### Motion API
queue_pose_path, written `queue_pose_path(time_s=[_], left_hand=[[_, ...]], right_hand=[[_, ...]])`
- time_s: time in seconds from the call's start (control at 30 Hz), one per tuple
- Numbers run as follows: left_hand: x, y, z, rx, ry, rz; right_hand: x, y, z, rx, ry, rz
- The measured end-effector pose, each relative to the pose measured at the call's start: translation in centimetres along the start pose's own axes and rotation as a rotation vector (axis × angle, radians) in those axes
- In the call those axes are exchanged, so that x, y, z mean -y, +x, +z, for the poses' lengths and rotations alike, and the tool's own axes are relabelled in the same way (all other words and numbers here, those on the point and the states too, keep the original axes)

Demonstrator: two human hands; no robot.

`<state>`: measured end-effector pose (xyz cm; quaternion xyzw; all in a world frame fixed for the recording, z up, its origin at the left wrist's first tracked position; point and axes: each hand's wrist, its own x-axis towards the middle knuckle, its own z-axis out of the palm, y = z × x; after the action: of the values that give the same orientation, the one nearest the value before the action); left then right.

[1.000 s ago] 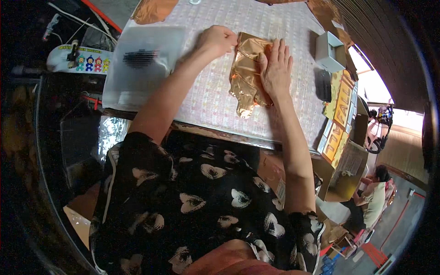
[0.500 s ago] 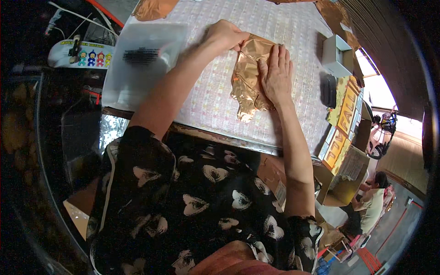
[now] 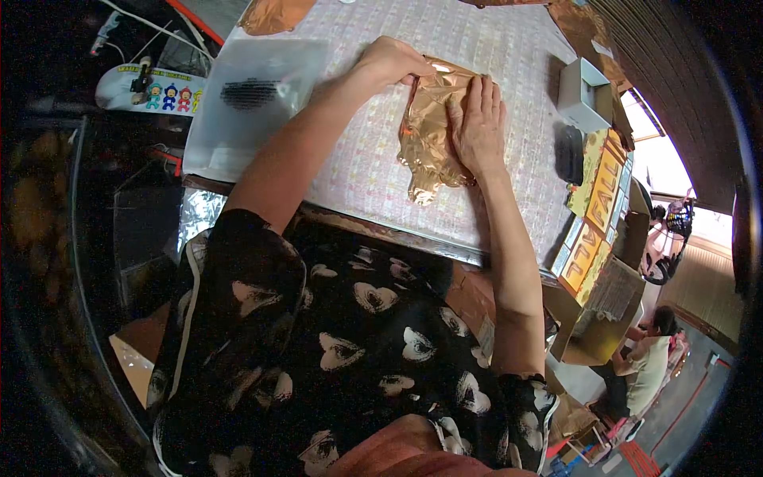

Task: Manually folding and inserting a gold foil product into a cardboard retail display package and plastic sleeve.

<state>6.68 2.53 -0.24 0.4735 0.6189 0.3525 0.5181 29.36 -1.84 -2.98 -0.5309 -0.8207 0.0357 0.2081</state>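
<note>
Left hand [image 3: 392, 62]: fingers and thumb drawn together at the upper left corner of a crumpled, shiny copper-coloured foil piece [image 3: 433, 143], pinching its edge. Right hand [image 3: 479, 131]: palm down, laid flat over the foil piece's right side, fingers extended, thumb spread away from them across the foil.

Foil piece lies on the counter [image 3: 358, 179], which wears a pale, faintly checked cover; its near end is ragged and wrinkled, pointing toward the wearer.

Left of the foil piece, beyond the left forearm: a frosted, see-through plastic bag [image 3: 274, 67] with a dark printed patch, lying flat. Farther off, up and left of the foil: another copper-coloured sheet [image 3: 274, 14]. Up and right of it: more copper-coloured material [image 3: 574, 28] along the counter's edge.

Right of the foil, well apart: a small white open-topped box [image 3: 576, 99]; just below that, a black oblong object [image 3: 568, 155], kind unclear. Nearer the wearer, still right of the foil: a yellow-and-orange printed panel [image 3: 598, 211]. Far left of the foil, off the counter: a white skateboard deck [image 3: 119, 94] with coloured figures. Far lower right: a seated person in a pale top [image 3: 648, 370].
</note>
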Motion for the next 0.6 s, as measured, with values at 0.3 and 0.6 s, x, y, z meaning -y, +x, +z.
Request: queue_pose_path(time_s=[0.3, 0.6], left_hand=[[0.29, -0.06, 0.14, -0.037, -0.036, -0.015], [0.76, -0.18, 0.0, -0.069, -0.005, -0.027]], right_hand=[[-0.14, 0.04, -0.13, 0.024, -0.03, -0.018], [-0.23, -0.08, 0.15, 0.003, -0.089, -0.063]])
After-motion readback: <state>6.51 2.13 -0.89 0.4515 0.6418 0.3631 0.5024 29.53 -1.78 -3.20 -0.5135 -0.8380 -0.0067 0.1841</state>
